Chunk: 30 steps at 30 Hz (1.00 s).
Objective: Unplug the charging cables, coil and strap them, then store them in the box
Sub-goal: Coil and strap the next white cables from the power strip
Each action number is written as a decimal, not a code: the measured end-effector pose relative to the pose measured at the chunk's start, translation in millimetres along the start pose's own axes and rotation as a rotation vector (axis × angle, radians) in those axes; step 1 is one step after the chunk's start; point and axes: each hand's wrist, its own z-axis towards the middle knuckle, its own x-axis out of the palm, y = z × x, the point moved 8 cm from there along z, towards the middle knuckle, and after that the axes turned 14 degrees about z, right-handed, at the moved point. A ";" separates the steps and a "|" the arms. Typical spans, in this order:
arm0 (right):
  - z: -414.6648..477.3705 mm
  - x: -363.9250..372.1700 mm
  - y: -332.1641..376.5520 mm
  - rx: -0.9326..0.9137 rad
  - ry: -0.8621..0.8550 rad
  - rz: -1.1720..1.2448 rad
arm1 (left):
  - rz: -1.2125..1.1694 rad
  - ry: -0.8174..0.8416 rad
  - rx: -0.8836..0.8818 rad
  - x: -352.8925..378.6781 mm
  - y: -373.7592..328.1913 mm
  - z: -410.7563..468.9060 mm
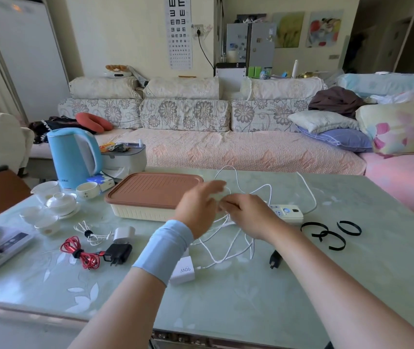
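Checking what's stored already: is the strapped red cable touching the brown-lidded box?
Apart. The head view shows the red cable lying on the table, short of the brown-lidded box, with tabletop between them.

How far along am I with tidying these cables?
Done: red cable and small white cable lie strapped. In hand: left hand and right hand work on the long white cable. Left: strap it with a black strap, then store everything in the closed box.
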 end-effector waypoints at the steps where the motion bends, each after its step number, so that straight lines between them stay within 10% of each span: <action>1: -0.5 -2.7 5.1 -0.026 -0.030 0.048 | 0.017 0.074 0.026 11.4 -5.8 -2.6; 8: -4.7 -12.0 -10.2 0.066 -0.054 0.035 | 0.495 -0.040 -0.010 -18.3 -7.1 1.1; 19: 0.0 -11.9 -39.4 0.107 -0.093 -0.286 | 0.124 -0.966 -0.104 -113.7 11.5 -35.4; 24: 1.8 -18.2 -26.1 0.031 -0.166 -0.269 | 0.075 -0.767 -0.451 -103.9 65.2 -25.2; 30: -0.1 -12.1 11.7 -0.106 -0.144 -0.074 | 0.233 -0.485 -0.387 -76.4 72.4 -11.4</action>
